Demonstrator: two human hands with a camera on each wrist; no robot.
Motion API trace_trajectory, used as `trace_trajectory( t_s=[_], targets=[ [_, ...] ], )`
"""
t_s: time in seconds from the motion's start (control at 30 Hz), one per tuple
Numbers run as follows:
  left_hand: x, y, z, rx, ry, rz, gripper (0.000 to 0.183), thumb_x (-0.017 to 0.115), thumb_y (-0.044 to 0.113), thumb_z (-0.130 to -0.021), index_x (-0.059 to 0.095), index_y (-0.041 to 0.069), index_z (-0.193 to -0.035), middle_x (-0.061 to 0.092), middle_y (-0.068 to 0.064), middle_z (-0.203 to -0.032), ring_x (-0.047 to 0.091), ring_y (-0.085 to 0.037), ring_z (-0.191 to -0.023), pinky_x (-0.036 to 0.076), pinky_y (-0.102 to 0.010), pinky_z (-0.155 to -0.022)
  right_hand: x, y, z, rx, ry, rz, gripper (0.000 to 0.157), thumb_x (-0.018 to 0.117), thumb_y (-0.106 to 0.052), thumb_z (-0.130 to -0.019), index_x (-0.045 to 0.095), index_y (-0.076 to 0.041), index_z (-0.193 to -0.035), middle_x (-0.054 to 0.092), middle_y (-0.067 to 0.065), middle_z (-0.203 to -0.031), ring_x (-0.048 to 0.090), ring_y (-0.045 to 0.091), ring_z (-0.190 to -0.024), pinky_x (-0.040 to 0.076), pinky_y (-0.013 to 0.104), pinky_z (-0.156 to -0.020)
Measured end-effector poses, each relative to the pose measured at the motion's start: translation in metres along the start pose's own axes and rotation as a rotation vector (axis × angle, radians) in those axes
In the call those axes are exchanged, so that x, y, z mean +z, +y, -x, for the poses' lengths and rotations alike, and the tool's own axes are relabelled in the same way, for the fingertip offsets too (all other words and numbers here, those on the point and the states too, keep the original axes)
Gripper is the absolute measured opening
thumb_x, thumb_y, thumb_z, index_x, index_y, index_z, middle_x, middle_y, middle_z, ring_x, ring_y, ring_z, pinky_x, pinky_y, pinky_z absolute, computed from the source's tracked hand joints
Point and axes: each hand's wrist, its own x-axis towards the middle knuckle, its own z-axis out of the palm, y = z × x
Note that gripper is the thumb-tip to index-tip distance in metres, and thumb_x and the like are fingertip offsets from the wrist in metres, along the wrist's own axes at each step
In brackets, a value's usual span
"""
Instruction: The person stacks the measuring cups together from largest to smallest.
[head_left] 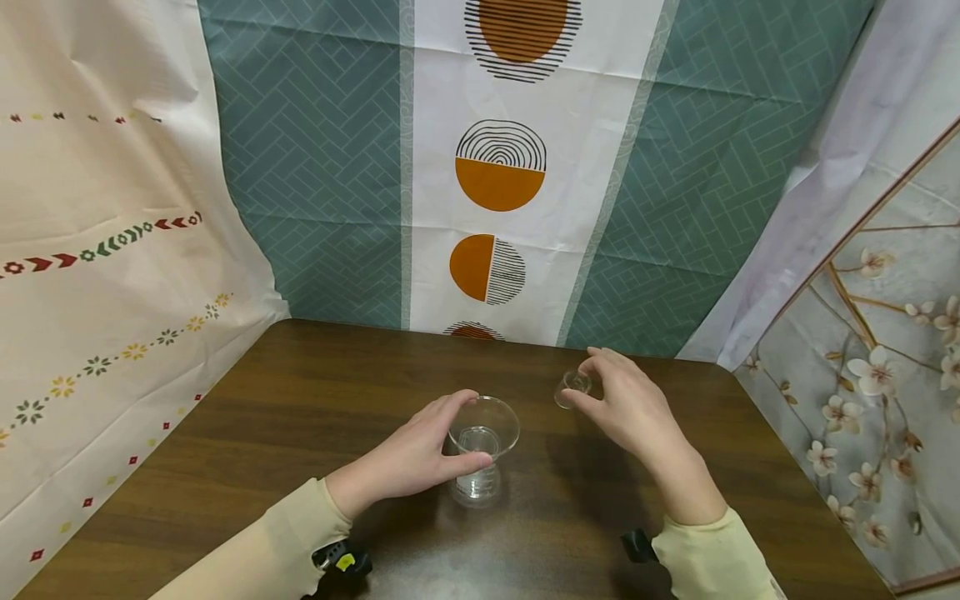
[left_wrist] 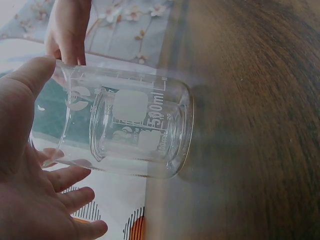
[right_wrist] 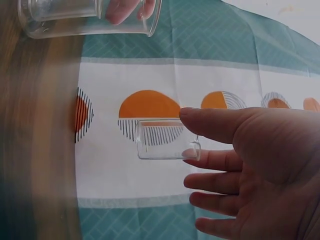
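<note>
Near the middle of the wooden table is a large clear glass beaker [head_left: 514,446], marked 500ml in the left wrist view. A smaller glass beaker [left_wrist: 132,134] with white markings sits nested inside it. My left hand [head_left: 427,450] holds the large beaker by its rim, thumb on one side and index finger on the other, remaining fingers spread. To the right, my right hand [head_left: 626,396] pinches a small clear glass beaker [right_wrist: 162,141] by its rim between thumb and index finger. That little beaker hangs above the table, and its other three fingers extend loosely.
The brown wooden table [head_left: 225,417] runs back to a teal and white cloth [head_left: 315,167] with orange circles. A cream patterned cloth [head_left: 97,275] hangs at the left, a floral one [head_left: 877,400] at the right. Dark straps [head_left: 343,557] circle my wrists.
</note>
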Motion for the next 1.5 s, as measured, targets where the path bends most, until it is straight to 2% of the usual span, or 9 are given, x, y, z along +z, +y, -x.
trace_trajectory(
  t_s=[0.3, 0.8, 1.0, 1.27, 1.5],
  targets=[
    [0.001, -0.001, 0.0, 0.0, 0.006, 0.001, 0.093, 0.078, 0.071, -0.094, 0.044, 0.017, -0.163, 0.053, -0.003, -0.16, 0.049, -0.027, -0.147, 0.045, -0.057, -0.118, -0.001, -0.011, -0.003, -0.027, 0.005, -0.012, 0.031, 0.086, -0.036, -0.098, 0.074, -0.011, -0.111, 0.058, 0.018, -0.159, 0.049, 0.041, -0.151, 0.049, 0.063, -0.11],
    [0.001, -0.002, -0.001, 0.0, -0.001, 0.005, 0.094, 0.077, 0.071, -0.095, 0.043, 0.017, -0.164, 0.052, -0.004, -0.161, 0.049, -0.027, -0.148, 0.044, -0.056, -0.118, 0.002, -0.035, -0.015, -0.058, 0.01, -0.049, 0.027, 0.087, -0.038, -0.097, 0.073, -0.016, -0.102, 0.063, 0.011, -0.154, 0.053, 0.035, -0.149, 0.053, 0.058, -0.106],
    [0.0, -0.002, -0.001, 0.002, -0.012, 0.011, 0.094, 0.076, 0.07, -0.096, 0.043, 0.015, -0.164, 0.051, -0.008, -0.163, 0.048, -0.028, -0.149, 0.043, -0.058, -0.118, 0.002, -0.043, -0.016, -0.067, 0.015, -0.068, 0.032, 0.087, -0.04, -0.097, 0.073, -0.014, -0.108, 0.06, 0.012, -0.158, 0.051, 0.036, -0.15, 0.051, 0.061, -0.109],
    [0.0, -0.001, -0.002, 0.014, 0.003, 0.002, 0.091, 0.078, 0.068, -0.096, 0.044, 0.016, -0.162, 0.054, -0.005, -0.159, 0.051, -0.027, -0.146, 0.045, -0.056, -0.117, 0.004, -0.049, -0.014, -0.083, 0.004, -0.127, 0.034, 0.088, -0.041, -0.096, 0.074, -0.015, -0.112, 0.061, 0.009, -0.158, 0.049, 0.034, -0.152, 0.045, 0.06, -0.117],
    [0.0, 0.0, -0.003, 0.025, 0.001, 0.004, 0.091, 0.078, 0.067, -0.096, 0.044, 0.014, -0.162, 0.055, -0.007, -0.158, 0.051, -0.029, -0.145, 0.046, -0.057, -0.116, 0.0, -0.054, -0.01, -0.11, 0.005, -0.148, 0.035, 0.087, -0.041, -0.097, 0.073, -0.015, -0.116, 0.063, 0.007, -0.156, 0.05, 0.034, -0.151, 0.044, 0.06, -0.118]
  ],
)
